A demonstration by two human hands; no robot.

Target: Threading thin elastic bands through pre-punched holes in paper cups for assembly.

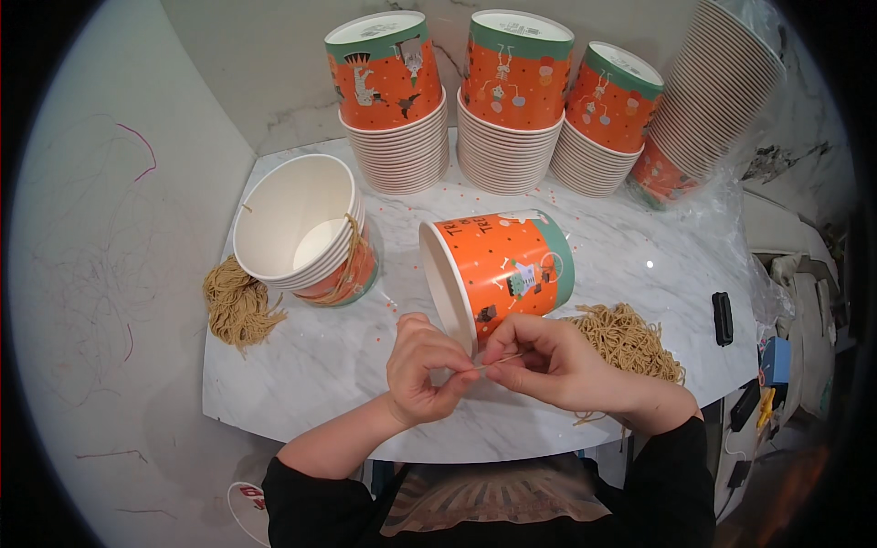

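My left hand (426, 370) and my right hand (559, 363) meet above the table's near side, each pinching a thin tan string (501, 361) stretched between the fingertips. Just beyond them an orange paper bucket (498, 274) with a green band lies on its side, its white mouth turned to the left. My fingers are close to the lower rim; whether they touch it I cannot tell. A tangled bundle of tan strings (635, 342) rests beside my right wrist. To the left stands a nested stack of buckets (297, 219) with a string handle at its rim.
Another bundle of strings (239, 306) lies left of that stack. Along the back wall are tall stacks of upside-down buckets (393, 110), one of them leaning in clear plastic wrap (722, 91). A black object (723, 319) sits near the right edge of the marble table (320, 374).
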